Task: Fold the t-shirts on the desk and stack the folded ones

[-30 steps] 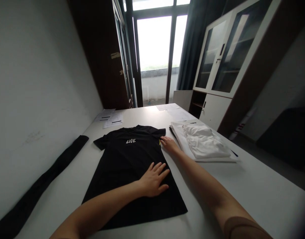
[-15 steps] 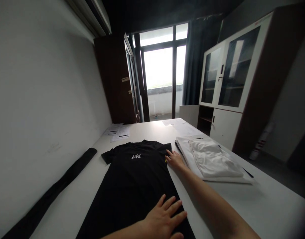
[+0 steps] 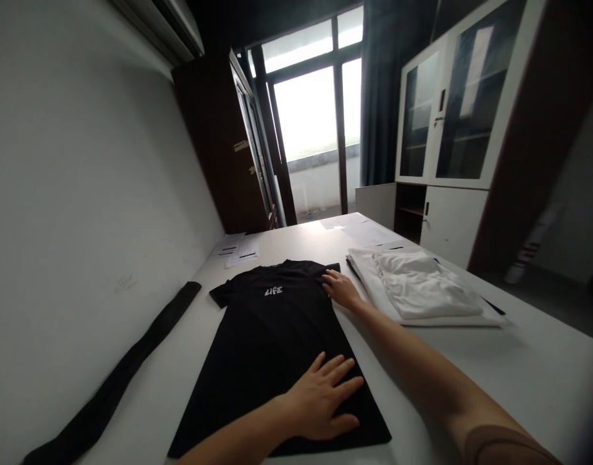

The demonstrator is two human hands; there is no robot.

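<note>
A black T-shirt (image 3: 272, 349) with small white lettering near its neck lies flat on the white table (image 3: 141, 394), neck at the far end. My left hand (image 3: 323, 397) rests palm down on its lower right part, fingers spread. Farther up, my right hand (image 3: 342, 289) lies at the shirt's right side, just below the sleeve. Its fingers are stretched out over the edge of the cloth, and neither hand grips anything.
Folded white garments (image 3: 422, 284) are stacked right of my right arm. A long dark strip of cloth (image 3: 126, 368) lies along the left wall. Papers (image 3: 241, 248) are at the far left, more sheets (image 3: 357, 230) at the far right. A cabinet (image 3: 451, 219) stands beyond the right side.
The view has tilted down and turned slightly, so the shirt's hem now shows. My right fingers look a little closer together; both hands stay at about the same places on the shirt.
</note>
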